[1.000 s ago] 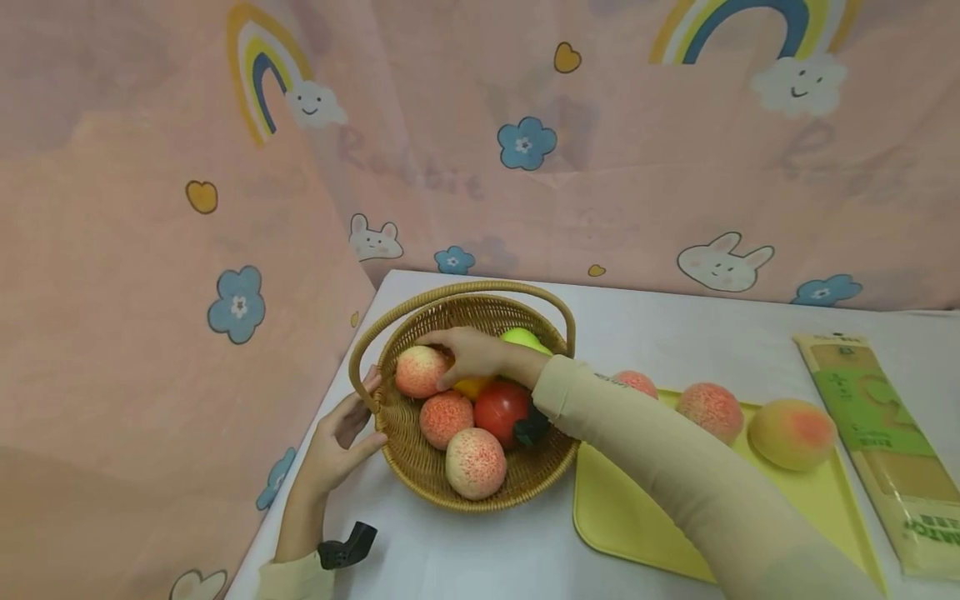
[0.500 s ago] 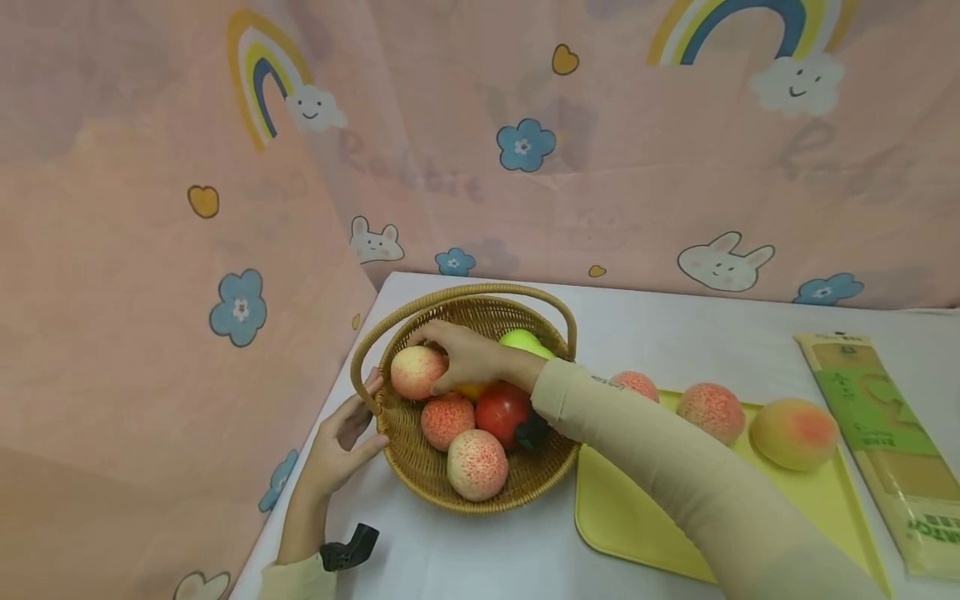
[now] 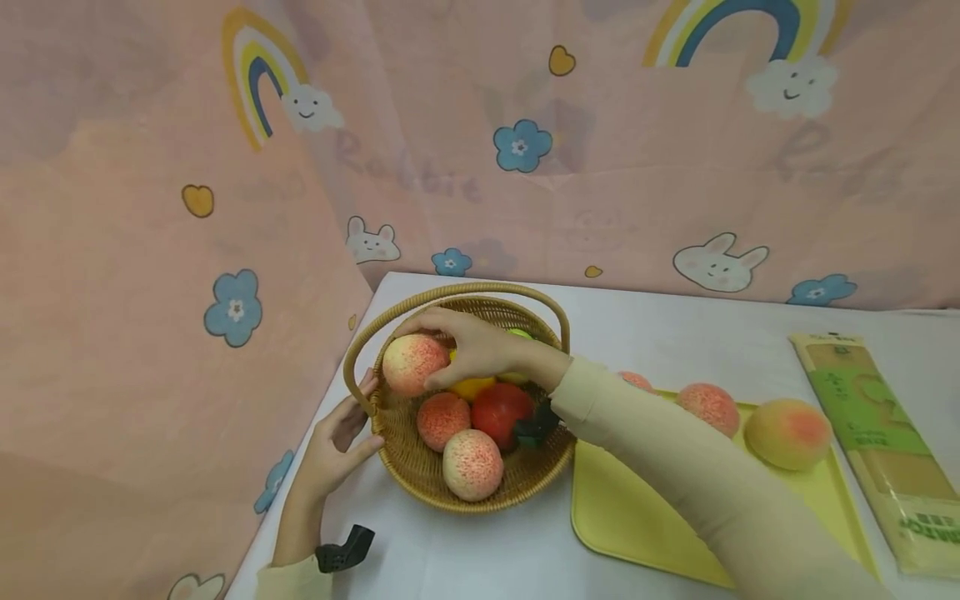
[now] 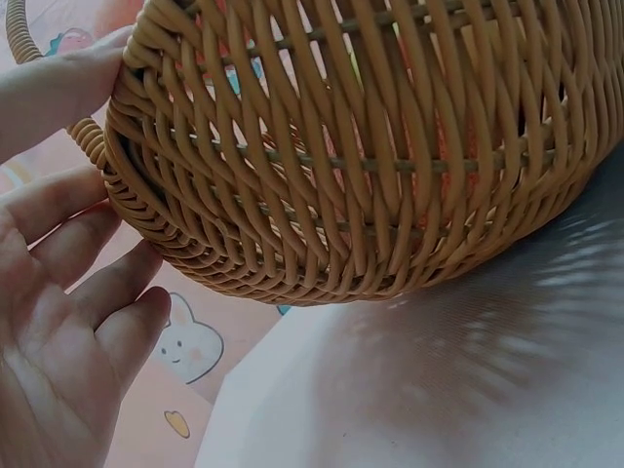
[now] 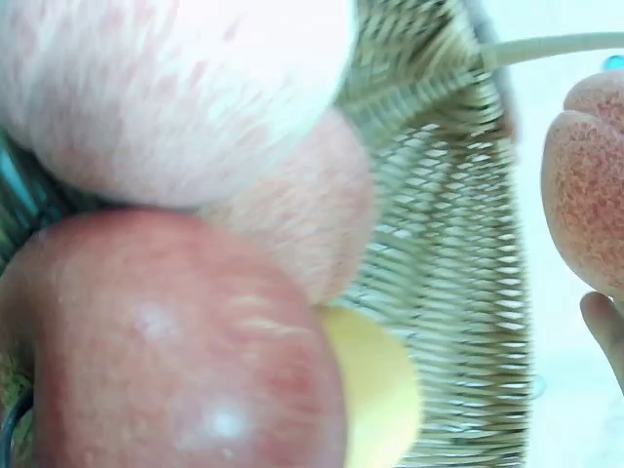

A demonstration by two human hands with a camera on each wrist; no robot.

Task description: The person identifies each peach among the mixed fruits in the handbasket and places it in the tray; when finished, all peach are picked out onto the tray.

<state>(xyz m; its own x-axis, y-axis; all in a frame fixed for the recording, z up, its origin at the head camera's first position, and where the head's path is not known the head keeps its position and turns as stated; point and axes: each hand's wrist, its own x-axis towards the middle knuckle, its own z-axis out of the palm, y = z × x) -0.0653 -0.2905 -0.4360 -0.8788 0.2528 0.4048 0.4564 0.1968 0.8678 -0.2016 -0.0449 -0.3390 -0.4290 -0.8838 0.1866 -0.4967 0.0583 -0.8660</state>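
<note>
In the head view, my right hand (image 3: 480, 346) reaches over the wicker basket (image 3: 397, 450) and grips a pale pink-speckled peach (image 3: 414, 365) near its left back rim. The same peach (image 5: 590, 185) shows at the edge of the right wrist view, a fingertip against it. My left hand (image 3: 333, 450) touches the basket's left rim by the handle (image 3: 442, 292); the left wrist view has its thumb and fingers (image 4: 127, 331) spread along the rim. Inside lie a red apple (image 3: 498, 412), a redder peach (image 3: 442, 421), a pale peach (image 3: 472, 465) and a partly hidden yellow fruit (image 3: 472, 387).
Right of the basket, a yellow tray (image 3: 637, 508) bears peaches, among them a speckled one (image 3: 708, 408) and a yellow-orange one (image 3: 787, 433). My right forearm crosses over it. A flat package with a green label (image 3: 873, 408) lies farther right. A printed cloth (image 3: 637, 183) hangs behind the table.
My right hand has raised the peach a little and shifted it left toward the rim. My left hand stays at the basket's rim.
</note>
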